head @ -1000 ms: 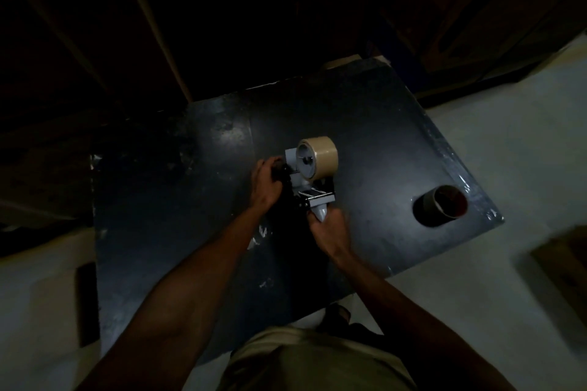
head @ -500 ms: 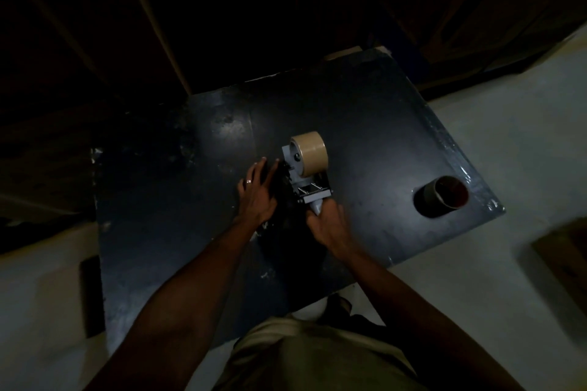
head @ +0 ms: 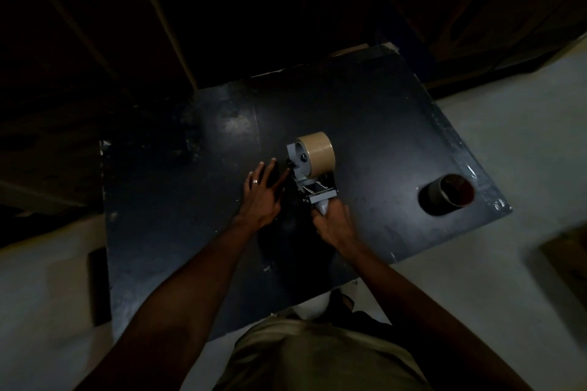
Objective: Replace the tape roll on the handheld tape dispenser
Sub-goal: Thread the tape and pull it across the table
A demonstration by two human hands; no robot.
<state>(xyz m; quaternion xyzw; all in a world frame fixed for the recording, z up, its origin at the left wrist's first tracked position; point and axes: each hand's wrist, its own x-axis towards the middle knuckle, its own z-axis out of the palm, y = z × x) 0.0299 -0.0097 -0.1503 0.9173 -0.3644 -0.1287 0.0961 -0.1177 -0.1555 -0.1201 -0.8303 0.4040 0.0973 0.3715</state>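
Observation:
A grey handheld tape dispenser (head: 309, 181) stands on the dark table (head: 365, 124) with a full tan tape roll (head: 317, 151) mounted on its hub. My right hand (head: 333, 225) is closed around the dispenser's handle at its near end. Just left of the dispenser, my left hand (head: 262, 194) is spread with fingers apart and holds nothing; its fingertips reach toward the dispenser's side near the hub. An empty brown cardboard core (head: 448, 194) lies on its side near the table's right edge.
The table's right edge and corner (head: 505, 209) lie close beyond the core, with pale floor (head: 508, 279) past them. A dark flat object (head: 97, 286) rests on the floor left of the table. Dark wooden boards (head: 158, 19) rise behind.
My left hand let go of the dispenser's side and opened flat beside it. The dispenser and right hand stayed roughly in place.

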